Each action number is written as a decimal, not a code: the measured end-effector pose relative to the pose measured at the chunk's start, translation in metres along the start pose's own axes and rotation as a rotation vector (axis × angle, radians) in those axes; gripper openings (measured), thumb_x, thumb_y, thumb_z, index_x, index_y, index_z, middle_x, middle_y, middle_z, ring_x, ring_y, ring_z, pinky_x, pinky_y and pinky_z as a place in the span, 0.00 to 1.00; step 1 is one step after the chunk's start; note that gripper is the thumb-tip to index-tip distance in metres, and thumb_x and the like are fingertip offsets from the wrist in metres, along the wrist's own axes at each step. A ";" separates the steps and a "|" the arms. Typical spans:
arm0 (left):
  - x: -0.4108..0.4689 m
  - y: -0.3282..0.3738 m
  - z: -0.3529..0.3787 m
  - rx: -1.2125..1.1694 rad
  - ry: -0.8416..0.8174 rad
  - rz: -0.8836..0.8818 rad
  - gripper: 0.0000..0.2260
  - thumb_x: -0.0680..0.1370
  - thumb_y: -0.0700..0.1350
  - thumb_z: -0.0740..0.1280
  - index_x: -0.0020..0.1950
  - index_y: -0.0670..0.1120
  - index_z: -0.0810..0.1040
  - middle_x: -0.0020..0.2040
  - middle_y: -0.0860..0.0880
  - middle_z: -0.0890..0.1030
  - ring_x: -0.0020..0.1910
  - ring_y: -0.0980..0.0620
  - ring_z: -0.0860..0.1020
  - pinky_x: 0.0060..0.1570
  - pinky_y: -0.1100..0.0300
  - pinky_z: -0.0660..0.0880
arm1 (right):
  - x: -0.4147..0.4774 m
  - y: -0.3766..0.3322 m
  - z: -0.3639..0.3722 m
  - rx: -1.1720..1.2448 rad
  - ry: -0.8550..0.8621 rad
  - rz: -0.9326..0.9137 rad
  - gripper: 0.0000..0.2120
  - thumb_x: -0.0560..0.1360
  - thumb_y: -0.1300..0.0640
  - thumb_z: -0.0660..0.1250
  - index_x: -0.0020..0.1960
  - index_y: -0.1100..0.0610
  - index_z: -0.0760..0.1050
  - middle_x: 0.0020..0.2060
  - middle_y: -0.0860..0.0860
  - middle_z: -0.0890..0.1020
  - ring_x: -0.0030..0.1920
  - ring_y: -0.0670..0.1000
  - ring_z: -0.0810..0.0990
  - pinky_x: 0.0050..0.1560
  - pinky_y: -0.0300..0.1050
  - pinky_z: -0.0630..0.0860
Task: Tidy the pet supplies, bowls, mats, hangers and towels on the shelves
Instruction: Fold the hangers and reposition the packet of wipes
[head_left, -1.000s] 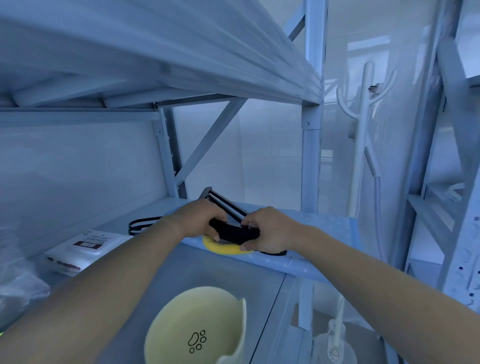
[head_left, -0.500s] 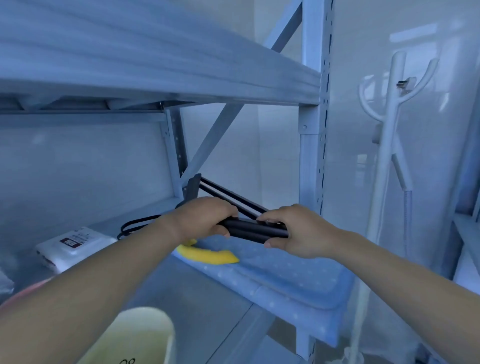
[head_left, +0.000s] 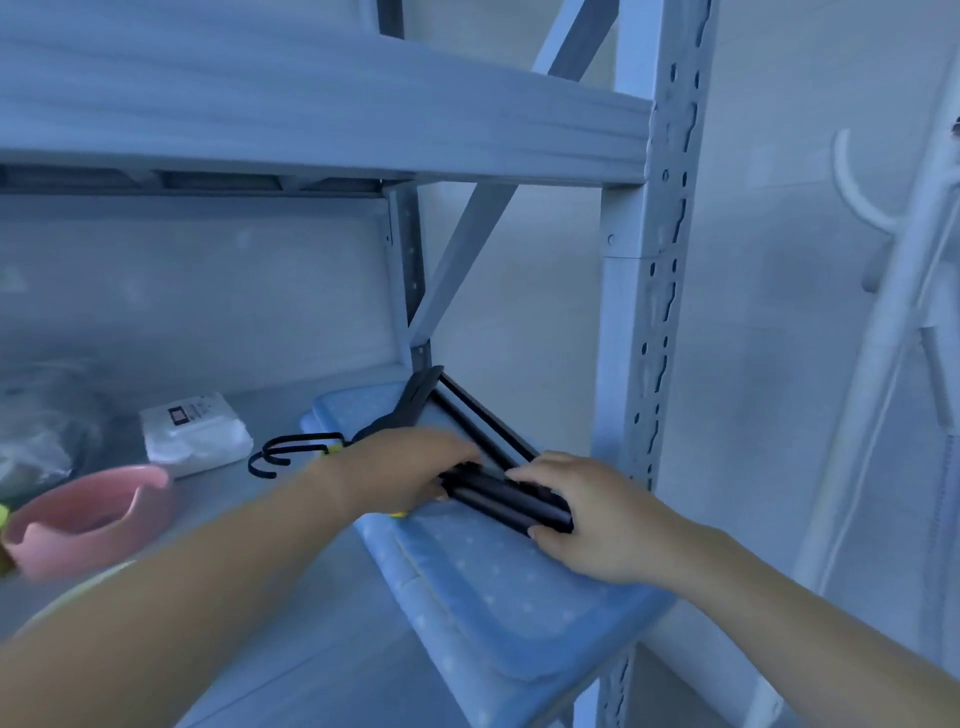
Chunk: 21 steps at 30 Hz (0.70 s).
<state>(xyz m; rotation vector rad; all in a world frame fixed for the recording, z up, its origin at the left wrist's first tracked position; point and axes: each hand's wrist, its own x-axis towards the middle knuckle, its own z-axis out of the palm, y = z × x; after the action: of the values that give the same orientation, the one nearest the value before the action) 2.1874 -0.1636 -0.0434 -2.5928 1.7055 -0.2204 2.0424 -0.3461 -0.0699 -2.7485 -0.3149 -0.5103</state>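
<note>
A stack of black hangers (head_left: 506, 496) lies on a blue dotted mat (head_left: 498, 587) at the right end of the shelf. My left hand (head_left: 402, 473) grips the stack near its middle. My right hand (head_left: 587, 519) holds the thick end closest to me. The hangers' black hooks (head_left: 291, 452) stick out to the left over the shelf board. A sliver of a yellow thing (head_left: 397, 514) shows under my left hand, mostly hidden.
A pink bowl (head_left: 88, 519) stands at the left. Behind it are a white wrapped pack (head_left: 195, 431) and a clear plastic bag (head_left: 36, 431). A shelf post (head_left: 639, 322) rises right of the mat. A white coat stand (head_left: 893, 322) is at the far right.
My view has swung left and up, bringing the pink bowl in and the cream bowl out. Both hands with the hangers have settled lower onto the mat, covering most of the yellow thing.
</note>
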 end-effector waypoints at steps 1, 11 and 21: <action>-0.002 0.003 0.002 0.006 0.014 -0.016 0.14 0.76 0.43 0.64 0.60 0.53 0.70 0.49 0.57 0.72 0.49 0.57 0.70 0.45 0.62 0.67 | 0.000 0.000 0.001 -0.008 -0.001 -0.019 0.24 0.73 0.51 0.65 0.68 0.48 0.67 0.58 0.43 0.74 0.55 0.45 0.73 0.53 0.41 0.72; -0.007 0.010 0.017 0.027 0.101 -0.134 0.11 0.76 0.43 0.64 0.58 0.51 0.71 0.52 0.53 0.75 0.51 0.53 0.73 0.51 0.54 0.71 | -0.001 0.002 0.007 -0.028 0.026 -0.076 0.15 0.73 0.53 0.64 0.60 0.51 0.71 0.51 0.51 0.79 0.47 0.52 0.77 0.47 0.50 0.75; 0.004 0.009 0.037 0.066 0.176 -0.272 0.12 0.79 0.42 0.60 0.62 0.50 0.69 0.57 0.52 0.73 0.58 0.54 0.72 0.71 0.50 0.51 | 0.013 0.017 0.010 0.042 0.042 -0.056 0.14 0.72 0.53 0.66 0.57 0.50 0.74 0.44 0.51 0.81 0.40 0.50 0.77 0.40 0.49 0.77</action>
<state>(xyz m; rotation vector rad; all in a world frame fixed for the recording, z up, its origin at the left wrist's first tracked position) 2.1858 -0.1726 -0.0806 -2.8220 1.3537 -0.5176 2.0615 -0.3560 -0.0788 -2.6911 -0.3884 -0.5690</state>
